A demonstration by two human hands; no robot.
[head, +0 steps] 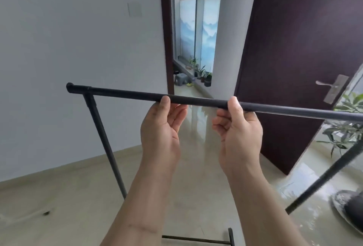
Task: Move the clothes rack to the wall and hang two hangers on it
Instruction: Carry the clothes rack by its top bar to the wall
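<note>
Clothes rack (196, 101), black metal, bare top bar, left hand (161, 129), right hand (238, 129)

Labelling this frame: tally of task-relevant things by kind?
Clothes rack: 1
Hands on its top bar: 2, left hand and right hand
Hangers: 0 visible
Total: 3

head cam | forward-down, close over left hand (161, 127) and right hand (238, 129) | single view
</note>
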